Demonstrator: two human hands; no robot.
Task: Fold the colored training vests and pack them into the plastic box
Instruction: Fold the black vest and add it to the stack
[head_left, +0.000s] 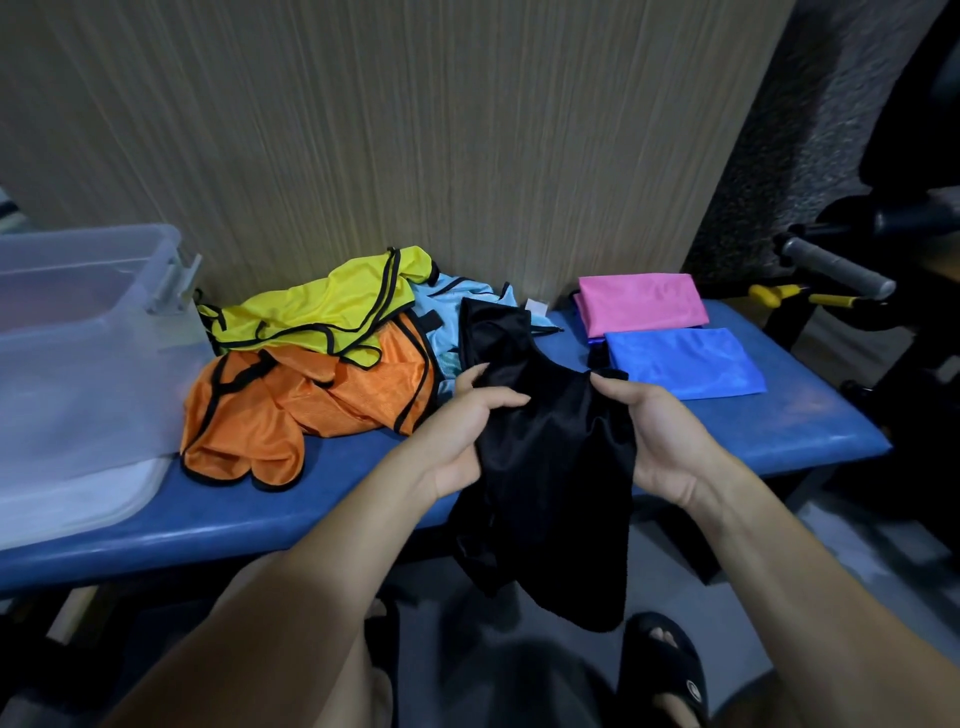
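Note:
I hold a black vest (545, 467) in front of the blue bench (810, 421); its lower part hangs past the bench edge. My left hand (462, 431) grips its left side and my right hand (660, 436) grips its right side. Behind lies a loose pile: a yellow vest (322, 306) on an orange vest (311, 410), with a light blue vest (452, 312) beside them. A folded pink vest (641, 301) and a folded blue vest (680, 364) lie flat at the right. The clear plastic box (78, 364) stands at the left end.
A wood-grain wall panel (415, 130) rises right behind the bench. Dark exercise equipment with a grey handle (836, 267) and a yellow part (800, 296) stands at the right. My feet in black slides (670, 670) are on the floor below.

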